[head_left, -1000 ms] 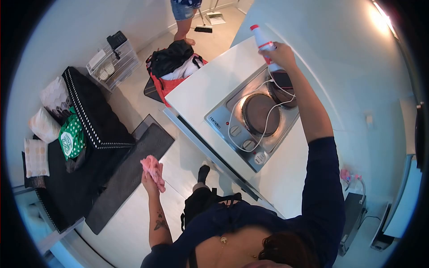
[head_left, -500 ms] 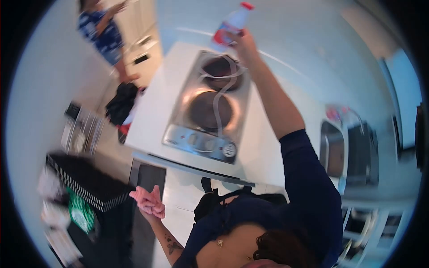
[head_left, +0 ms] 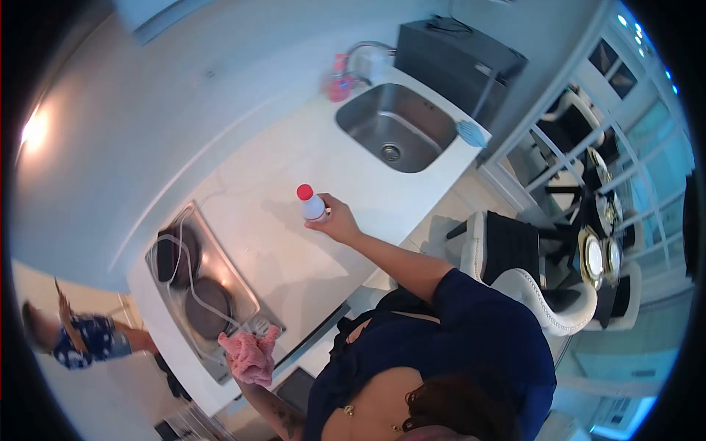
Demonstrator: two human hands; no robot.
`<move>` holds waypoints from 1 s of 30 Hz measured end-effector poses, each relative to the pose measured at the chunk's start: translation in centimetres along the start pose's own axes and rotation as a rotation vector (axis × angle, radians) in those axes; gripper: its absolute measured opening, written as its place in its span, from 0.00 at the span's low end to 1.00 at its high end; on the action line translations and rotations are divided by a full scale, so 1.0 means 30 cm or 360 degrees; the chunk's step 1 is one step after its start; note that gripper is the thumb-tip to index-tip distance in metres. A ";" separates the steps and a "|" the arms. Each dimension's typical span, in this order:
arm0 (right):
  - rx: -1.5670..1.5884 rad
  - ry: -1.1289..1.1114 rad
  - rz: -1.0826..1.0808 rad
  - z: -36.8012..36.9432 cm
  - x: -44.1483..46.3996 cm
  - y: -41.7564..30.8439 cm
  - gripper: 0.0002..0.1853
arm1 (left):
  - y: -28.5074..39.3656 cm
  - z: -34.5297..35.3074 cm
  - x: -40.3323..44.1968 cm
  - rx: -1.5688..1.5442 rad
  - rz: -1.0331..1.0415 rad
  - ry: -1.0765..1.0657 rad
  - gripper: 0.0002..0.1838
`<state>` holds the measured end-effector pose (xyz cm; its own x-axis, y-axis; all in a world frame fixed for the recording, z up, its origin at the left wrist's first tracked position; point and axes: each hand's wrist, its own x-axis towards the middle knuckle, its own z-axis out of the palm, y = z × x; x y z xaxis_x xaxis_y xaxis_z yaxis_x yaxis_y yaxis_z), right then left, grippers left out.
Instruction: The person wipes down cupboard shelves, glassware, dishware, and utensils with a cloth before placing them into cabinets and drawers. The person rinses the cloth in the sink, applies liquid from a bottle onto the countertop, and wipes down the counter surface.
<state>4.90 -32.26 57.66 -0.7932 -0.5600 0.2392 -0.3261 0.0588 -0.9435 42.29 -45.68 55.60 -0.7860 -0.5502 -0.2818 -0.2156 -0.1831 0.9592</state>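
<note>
My right hand [head_left: 337, 220] is wrapped round a white bottle [head_left: 314, 209] with a red cap, held over the white countertop [head_left: 294, 272]. Whether the bottle's base touches the counter, I cannot tell. A crumpled pink cloth [head_left: 250, 356] is in my left hand [head_left: 232, 365], whose fingers are mostly covered by it. That hand is at the front edge of the two-plate electric stove [head_left: 232, 273], close to its knobs. A pale cord [head_left: 193, 270] lies looped across the stove's dark plates.
Farther right is a steel sink [head_left: 393, 121] with a faucet, a pink bottle [head_left: 339, 82] and a blue item [head_left: 471, 134] at its rim. A dark box-shaped appliance [head_left: 456, 66] stands behind. Chairs [head_left: 507, 246] are at right. Another person [head_left: 88, 338] is at far left.
The view has swung toward the sink. My right hand has brought the bottle from above the stove's far end to over the counter. My left hand has raised the pink cloth to the stove's front.
</note>
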 end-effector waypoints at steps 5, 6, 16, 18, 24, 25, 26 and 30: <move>-0.0040 -0.0020 -0.0078 -0.144 0.011 0.072 0.30 | -0.004 0.164 0.192 -0.1599 -0.0675 -0.0580 0.16; -0.0065 -0.0119 -0.0139 -0.178 0.006 0.087 0.31 | 0.025 0.251 0.218 -0.1356 -0.0414 -0.0230 0.15; -0.0141 -0.0875 -0.0341 -0.352 0.032 0.195 0.38 | 0.202 0.770 0.267 -0.0768 0.0680 0.1262 0.16; -0.0138 -0.0911 -0.0379 -0.433 0.024 0.176 0.38 | 0.307 0.818 0.256 -0.0847 0.0805 0.1064 0.18; -0.0082 -0.0364 -0.0414 -0.853 0.159 0.354 0.25 | 0.647 0.892 0.315 -0.0010 0.1103 0.1604 0.18; -0.0284 -0.0125 -0.0519 -0.970 0.203 0.381 0.21 | 0.648 0.859 0.314 0.0226 0.1031 0.1663 0.18; -0.0497 0.0127 -0.0524 -1.082 0.238 0.441 0.21 | 0.643 0.826 0.314 0.0462 0.0954 0.1677 0.18; -0.1031 0.0758 -0.0262 -1.519 0.297 0.529 0.23 | 0.344 0.557 0.360 0.1230 0.0372 0.1713 0.23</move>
<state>-30.77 1.35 55.28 -0.7951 -0.2009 0.5722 -0.5741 0.5536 -0.6033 21.89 -39.90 62.88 -0.0835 -0.9323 0.3520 -0.6895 0.3090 0.6551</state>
